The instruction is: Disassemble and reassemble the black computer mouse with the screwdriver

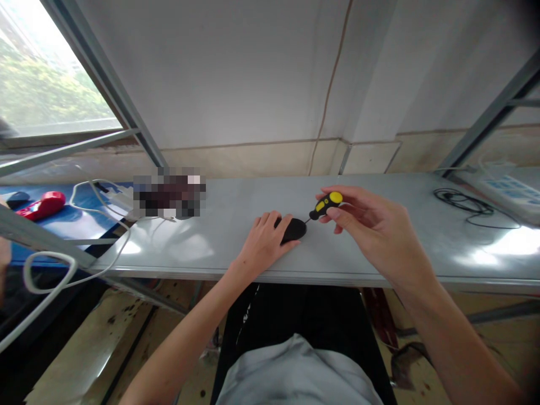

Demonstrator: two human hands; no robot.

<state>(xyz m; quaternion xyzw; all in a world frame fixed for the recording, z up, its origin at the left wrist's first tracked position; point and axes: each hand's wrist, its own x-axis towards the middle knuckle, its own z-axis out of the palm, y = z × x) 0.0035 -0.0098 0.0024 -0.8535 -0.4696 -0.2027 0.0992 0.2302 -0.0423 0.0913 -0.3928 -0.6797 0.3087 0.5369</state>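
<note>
A black, rounded computer mouse (294, 230) lies on the grey table. My left hand (270, 235) is closed around its left side, with the fingers over the far edge and the thumb along the near edge. In my right hand (363, 219) is a short screwdriver (324, 205) with a black and yellow handle, pinched between thumb and fingers. Its thin shaft slants down to the left, and the tip meets the right end of the mouse. Whether the tip sits in a screw is too small to tell.
Left on the grey table (228, 197) are white cables (120, 253) and a blurred-out item (169, 194). A red object (44, 205) rests on a blue surface beyond the metal post. To the right lie a coiled black cable (464, 201) and a clear-covered box (512, 188).
</note>
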